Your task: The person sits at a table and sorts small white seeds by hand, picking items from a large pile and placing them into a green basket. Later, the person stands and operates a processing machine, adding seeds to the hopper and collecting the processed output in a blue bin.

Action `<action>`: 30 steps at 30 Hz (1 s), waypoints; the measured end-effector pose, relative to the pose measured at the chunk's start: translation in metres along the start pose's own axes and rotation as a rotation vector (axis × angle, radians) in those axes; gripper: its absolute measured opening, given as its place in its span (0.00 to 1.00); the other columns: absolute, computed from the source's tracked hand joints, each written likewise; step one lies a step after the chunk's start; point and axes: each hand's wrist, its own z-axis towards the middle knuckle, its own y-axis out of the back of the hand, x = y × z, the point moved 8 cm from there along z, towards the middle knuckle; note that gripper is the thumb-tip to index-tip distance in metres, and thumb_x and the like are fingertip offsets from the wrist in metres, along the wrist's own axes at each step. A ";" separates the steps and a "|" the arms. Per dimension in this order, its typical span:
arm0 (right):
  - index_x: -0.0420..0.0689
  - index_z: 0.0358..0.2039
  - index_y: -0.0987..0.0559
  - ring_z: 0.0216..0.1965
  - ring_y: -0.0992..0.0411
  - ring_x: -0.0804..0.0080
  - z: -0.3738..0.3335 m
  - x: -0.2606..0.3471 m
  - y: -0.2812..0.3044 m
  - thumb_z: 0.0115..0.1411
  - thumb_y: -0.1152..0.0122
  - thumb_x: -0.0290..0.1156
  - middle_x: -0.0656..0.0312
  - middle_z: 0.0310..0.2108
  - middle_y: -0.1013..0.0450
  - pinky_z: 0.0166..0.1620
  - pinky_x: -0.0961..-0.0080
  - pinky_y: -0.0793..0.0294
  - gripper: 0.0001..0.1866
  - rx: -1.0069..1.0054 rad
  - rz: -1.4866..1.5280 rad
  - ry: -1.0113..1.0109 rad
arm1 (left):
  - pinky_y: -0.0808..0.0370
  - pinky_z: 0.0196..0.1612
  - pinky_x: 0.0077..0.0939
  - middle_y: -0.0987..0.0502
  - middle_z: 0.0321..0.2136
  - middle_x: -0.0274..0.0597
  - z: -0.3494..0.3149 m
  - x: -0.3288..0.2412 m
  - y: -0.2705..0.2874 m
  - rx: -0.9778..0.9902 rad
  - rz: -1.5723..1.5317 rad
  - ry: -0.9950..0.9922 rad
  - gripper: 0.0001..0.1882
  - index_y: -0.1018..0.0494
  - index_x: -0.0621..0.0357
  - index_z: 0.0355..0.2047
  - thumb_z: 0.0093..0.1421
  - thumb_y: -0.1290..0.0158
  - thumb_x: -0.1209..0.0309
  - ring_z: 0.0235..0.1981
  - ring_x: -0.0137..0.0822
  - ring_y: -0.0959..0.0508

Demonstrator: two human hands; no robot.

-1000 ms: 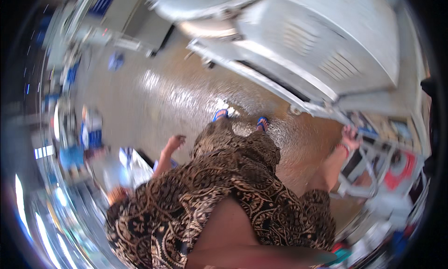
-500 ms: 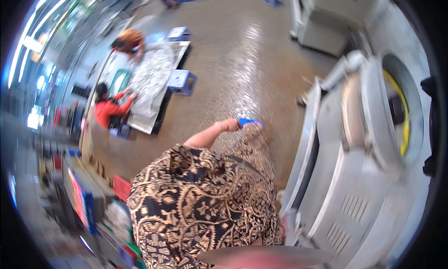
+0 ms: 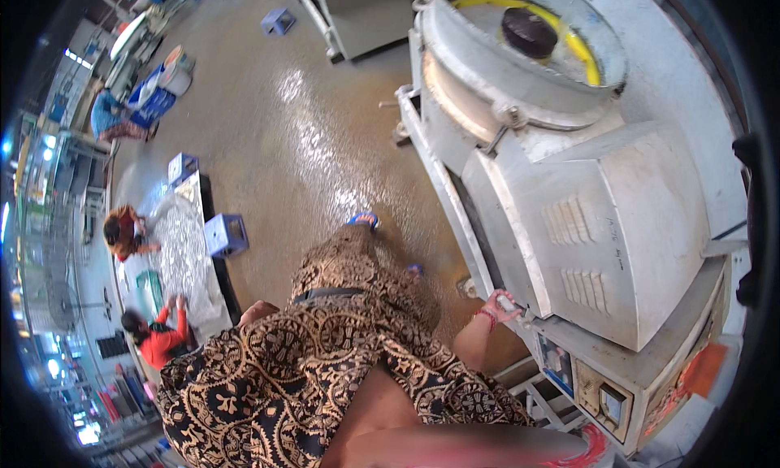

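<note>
My right hand point(image 3: 499, 307), with a red band at the wrist, is closed round a small whitish thing I cannot make out. It is beside the lower frame of a large grey metal machine point(image 3: 569, 249). Atop this machine is a round drum point(image 3: 520, 94) with a yellow ring point(image 3: 578, 55) and a dark hub point(image 3: 528, 33) inside. My left hand point(image 3: 258, 310) hangs at my left side, partly covered by my patterned sleeve, its fingers not clear. Blue sandals point(image 3: 364, 219) are on my feet.
Left, two people work at a low table point(image 3: 230, 293) covered with a silvery heap point(image 3: 183, 244). Blue stools point(image 3: 226, 236) stand beside it. Farther off, a person in blue point(image 3: 106, 114) bends by blue crates point(image 3: 152, 98). The brown floor point(image 3: 325, 135) shines as if wet.
The view has swung right, showing more of the machine. My right hand has come into view beside it. My left arm, stretched forward before, is now back at my side.
</note>
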 end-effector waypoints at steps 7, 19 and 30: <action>0.43 0.22 0.31 0.27 0.32 0.68 0.025 0.016 0.030 0.54 0.43 0.48 0.61 0.22 0.31 0.33 0.69 0.30 0.19 -0.154 -0.216 -0.148 | 0.30 0.41 0.38 0.24 0.34 0.51 0.109 -0.198 0.044 -0.610 0.702 -0.377 0.15 0.28 0.57 0.42 0.52 0.52 0.74 0.37 0.51 0.26; 0.46 0.23 0.31 0.25 0.37 0.72 0.023 0.040 0.049 0.56 0.49 0.45 0.64 0.22 0.34 0.32 0.72 0.34 0.15 -0.352 -0.546 -0.046 | 0.31 0.46 0.37 0.27 0.40 0.50 0.246 -0.455 -0.008 -0.467 0.736 -0.729 0.19 0.32 0.56 0.48 0.54 0.51 0.73 0.42 0.49 0.27; 0.46 0.18 0.36 0.17 0.39 0.73 0.006 0.033 0.026 0.51 0.46 0.29 0.65 0.15 0.40 0.17 0.78 0.42 0.10 -0.395 -0.639 0.005 | 0.23 0.29 0.29 0.23 0.35 0.42 0.285 -0.315 -0.034 0.152 0.800 0.091 0.19 0.28 0.50 0.46 0.52 0.51 0.67 0.31 0.35 0.24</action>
